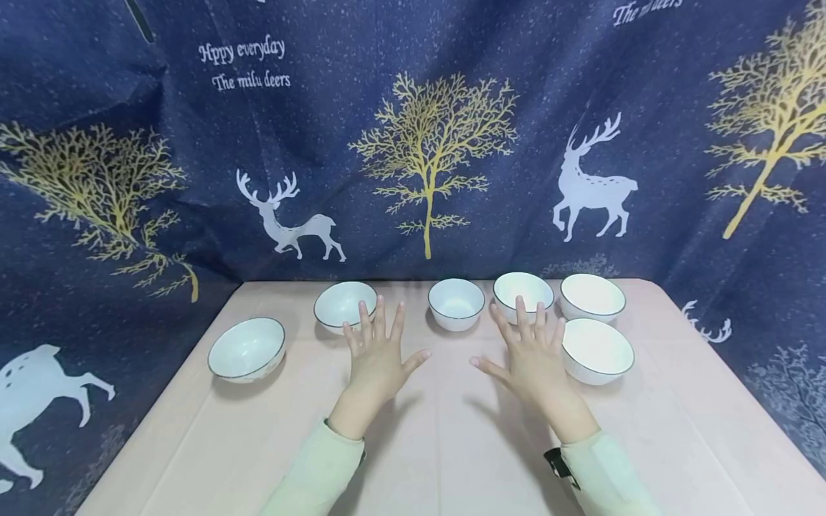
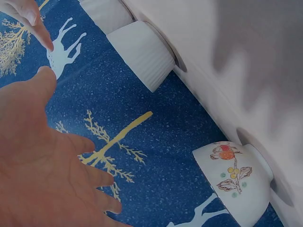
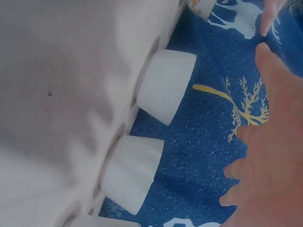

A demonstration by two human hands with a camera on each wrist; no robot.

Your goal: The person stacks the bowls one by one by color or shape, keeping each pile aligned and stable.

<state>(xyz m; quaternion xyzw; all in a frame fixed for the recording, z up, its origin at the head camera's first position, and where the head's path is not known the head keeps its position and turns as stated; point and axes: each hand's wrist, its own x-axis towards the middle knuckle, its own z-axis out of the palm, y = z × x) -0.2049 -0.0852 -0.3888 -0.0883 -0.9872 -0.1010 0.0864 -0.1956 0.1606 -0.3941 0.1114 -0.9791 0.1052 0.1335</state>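
Observation:
Both hands hover over the table with fingers spread, holding nothing. My left hand (image 1: 377, 365) is nearest a white bowl with a dark rim (image 1: 345, 304), whose edge its fingertips overlap in the head view. In the left wrist view that side's bowl (image 2: 236, 182) shows a painted fruit and leaf pattern. My right hand (image 1: 537, 365) is near a white bowl (image 1: 524, 290) behind its fingers and another bowl (image 1: 596, 351) to its right. A smaller white bowl (image 1: 456, 304) stands between the hands, farther back. Ribbed outer walls show on a bowl (image 3: 165, 85) in the right wrist view.
One more bowl (image 1: 247, 350) stands at the table's left, and another (image 1: 592, 295) at the back right. The table (image 1: 439, 444) has a pale pink cover. Behind it hangs a dark blue cloth (image 1: 452, 43) with deer and trees.

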